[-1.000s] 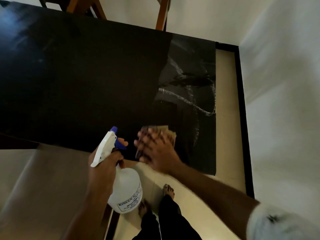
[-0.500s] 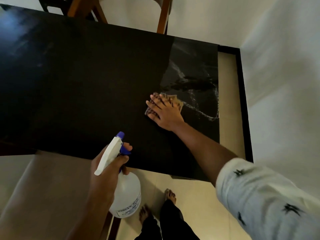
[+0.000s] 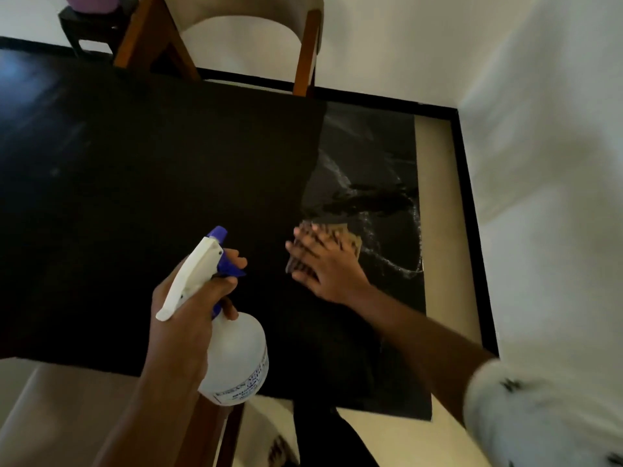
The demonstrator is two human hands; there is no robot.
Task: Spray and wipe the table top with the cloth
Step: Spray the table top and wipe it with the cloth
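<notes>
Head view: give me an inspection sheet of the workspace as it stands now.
Surface: black table top, wet streaks at its right end.
Job's things: cloth flat on the table top beside the streaks; spray bottle held over the near edge.
Clutter: nothing seen.
Hands: left hand grips the spray bottle, a finger at the blue trigger; right hand presses the cloth with straight fingers.
Cables: nothing seen.
Surroundings: wooden chair at the far side, white wall to the right, pale floor.
</notes>
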